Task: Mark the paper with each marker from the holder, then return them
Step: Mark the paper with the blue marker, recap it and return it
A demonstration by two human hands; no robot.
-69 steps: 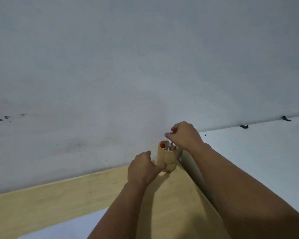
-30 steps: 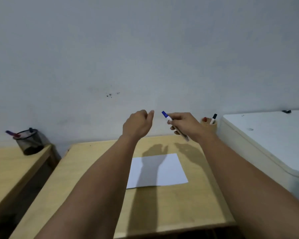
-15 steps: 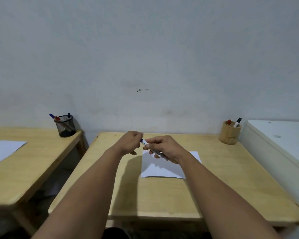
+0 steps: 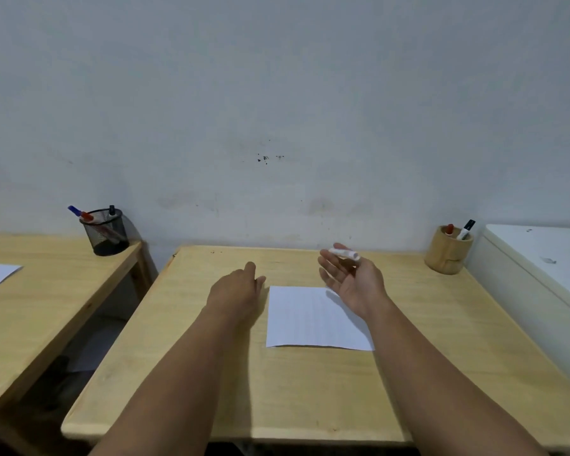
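The desk (image 4: 441, 373) in front of the person is broad and bare-edged, and that is where trouble could start: the right hand (image 4: 356, 281) lies palm-up with its fingers spread, and the white marker (image 4: 344, 253) merely rests across the fingertips instead of being gripped. A slight tilt could roll it off onto the desk or the floor. I cannot tell whether its cap is on; an exposed tip could smear the palm or drop a stray mark on the paper (image 4: 313, 319) lying flat just below that hand. The left hand (image 4: 236, 291) hovers beside the paper's left edge, fingers loosely extended, holding nothing that I can see.

Counting: two desks, two sheets, one on each desk; two holders, a wooden holder (image 4: 448, 255) at the far right corner with two markers standing in it, and a black mesh cup (image 4: 106, 232) on the neighbouring desk (image 4: 46, 307) with about three pens.
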